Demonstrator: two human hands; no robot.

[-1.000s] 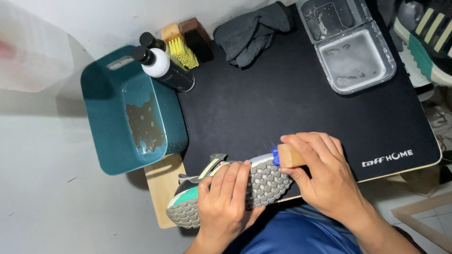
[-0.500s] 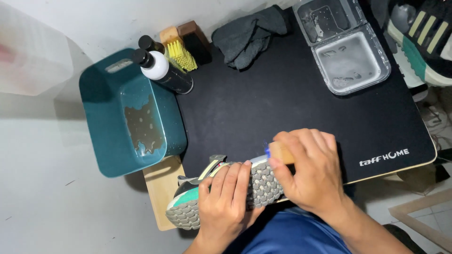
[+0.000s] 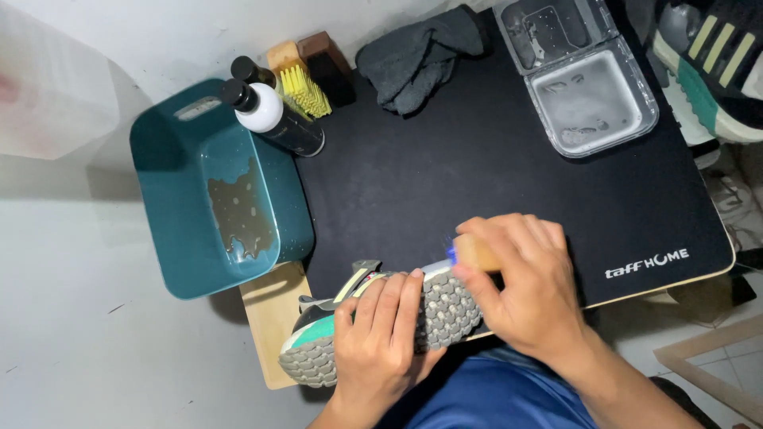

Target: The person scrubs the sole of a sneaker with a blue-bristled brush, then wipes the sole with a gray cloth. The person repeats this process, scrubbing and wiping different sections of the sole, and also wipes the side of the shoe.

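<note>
Both hands are closed on things: our left hand point(image 3: 380, 334) grips the sneaker point(image 3: 381, 326), sole up, at the tabletop's point(image 3: 493, 191) near edge; our right hand point(image 3: 524, 286) clasps a wooden brush point(image 3: 469, 253) against its heel.

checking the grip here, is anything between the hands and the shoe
Nothing visible. The left hand lies flat on the sole of the shoe, gripping it directly. The right hand holds a small brush against the shoe's edge, so the brush is the only thing between that hand and it.
</note>
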